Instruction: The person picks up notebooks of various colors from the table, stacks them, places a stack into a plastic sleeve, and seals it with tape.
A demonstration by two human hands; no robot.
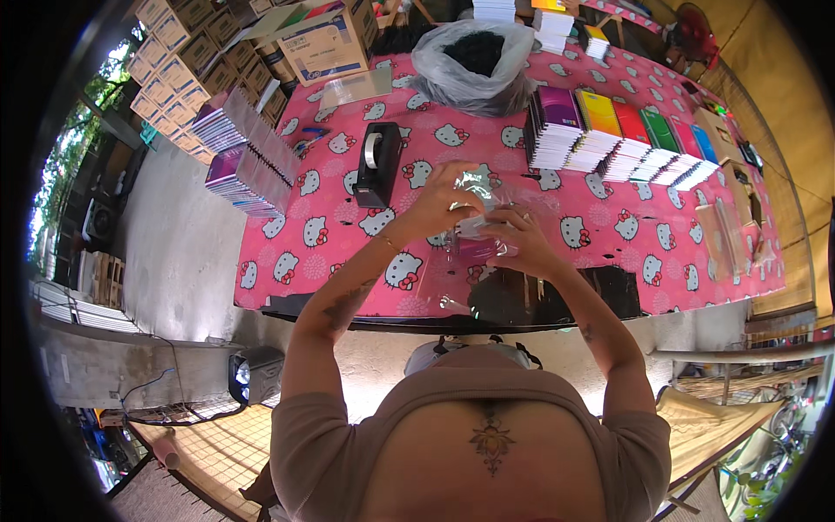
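Note:
Close to the table's front edge, clear shiny plastic (pixel 477 181) lies between my two hands, over what looks like a purple notebook (pixel 477 250). My left hand (pixel 442 205) is curled at the far left side of the plastic, its fingers bent onto the film. From the right, my right hand (pixel 520 237) grips the near part of the plastic and the purple piece, thumb toward me. Glare and my fingers hide the exact edges of the packet. A black tape dispenser (pixel 376 170) with a roll of clear tape stands just beyond my left hand.
Spiral notebooks (pixel 600 130) in several colours stand in stacks at the right. More stacked notebooks (pixel 248 183) sit at the left edge. Farther back are a plastic bag of dark stuff (pixel 474 83) and a cardboard box (pixel 323 48). Clear plastic sheets (pixel 722 239) lie far right.

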